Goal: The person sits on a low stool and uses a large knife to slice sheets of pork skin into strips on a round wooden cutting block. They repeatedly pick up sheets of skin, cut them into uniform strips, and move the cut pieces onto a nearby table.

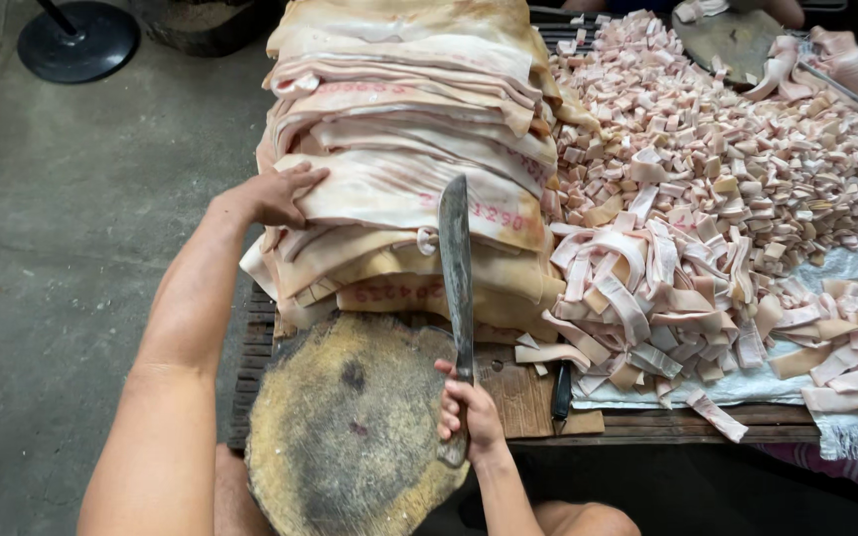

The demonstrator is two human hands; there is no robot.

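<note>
My left hand [275,194] lies flat on the left edge of a tall stack of pale pork skin sheets [409,149], fingers spread over the top sheet of the lower pile. My right hand [467,412] grips the handle of a long dark cleaver [456,268], whose blade points away from me and rests against the front of the stack. A round, worn wooden chopping block [350,427] sits just in front of me, bare, between my arms.
Right of the stack lie a heap of long skin strips [647,288] and, farther back, a spread of several small cut cubes [737,149] on white sheeting. A second knife [561,392] lies on the slatted table. A black round stand base [76,40] is on the concrete floor.
</note>
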